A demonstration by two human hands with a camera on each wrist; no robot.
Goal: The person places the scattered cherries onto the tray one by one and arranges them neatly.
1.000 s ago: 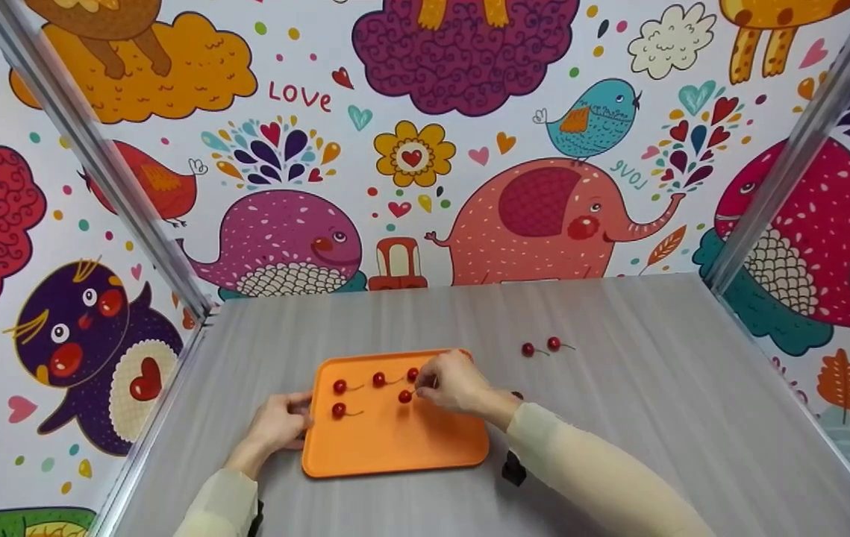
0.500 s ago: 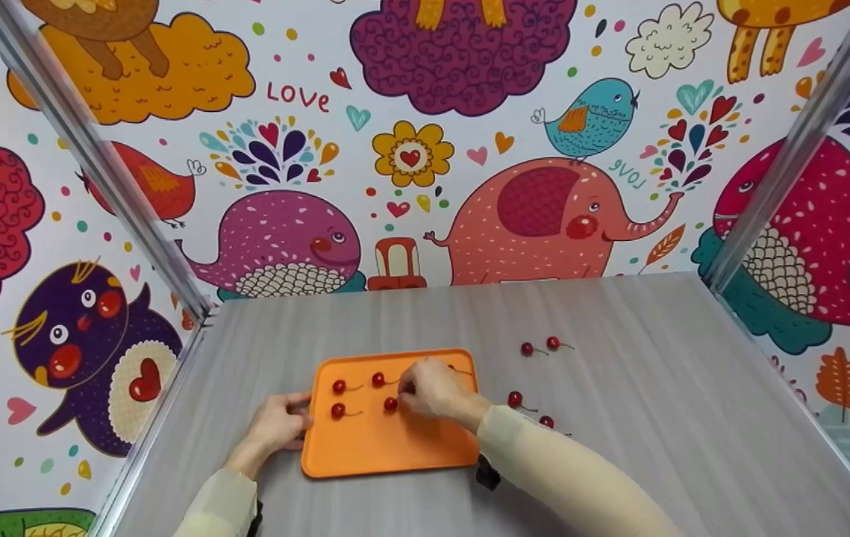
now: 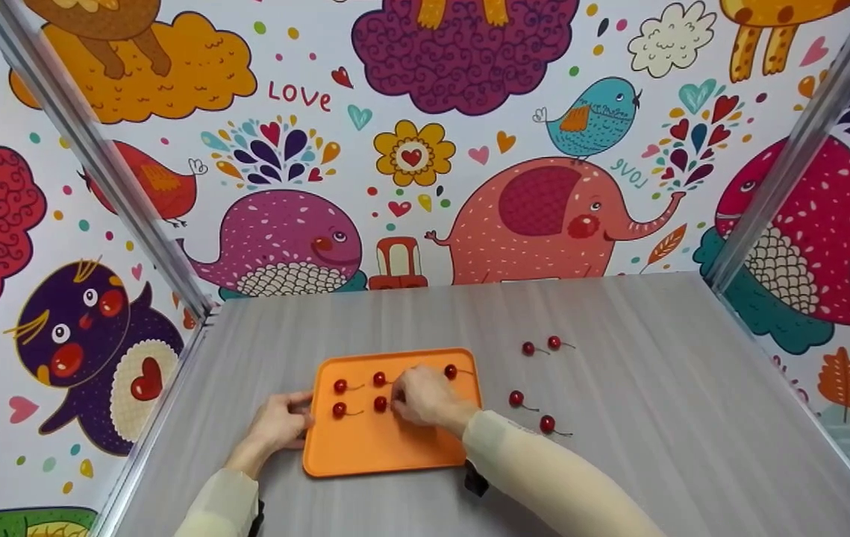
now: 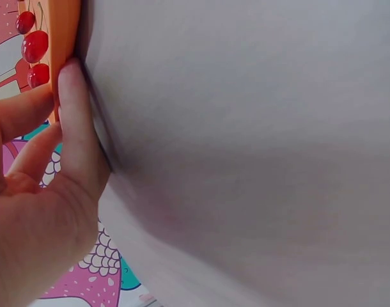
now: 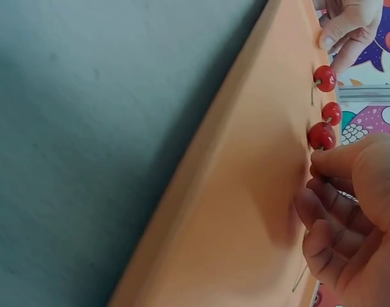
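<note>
My right hand [image 3: 428, 397] is over the middle of the orange tray [image 3: 365, 451], pinching the stem of a cherry [image 3: 380, 403] between thumb and index finger. In the right wrist view that cherry [image 5: 321, 136] sits low, close to the tray surface. Just behind it lies another cherry [image 3: 380, 379], and two more, a back one [image 3: 340, 385] and a front one [image 3: 339, 409], lie at the left. A further cherry [image 3: 451, 371] is near the back right corner. My left hand [image 3: 279, 423] grips the tray's left rim, its fingertips [image 4: 70, 69] against the edge.
Right of the tray, several cherries lie on the grey table [image 3: 633, 373]: a back pair with a darker cherry [image 3: 528, 348] and a redder cherry [image 3: 554, 343], and nearer me one cherry [image 3: 516, 398] and another cherry [image 3: 548, 424]. A patterned wall [image 3: 410, 216] closes off the back.
My right hand has moved left across the tray with the cherry, bringing it in front of the middle back cherry. The back right cherry has come into view. My left hand stays put.
</note>
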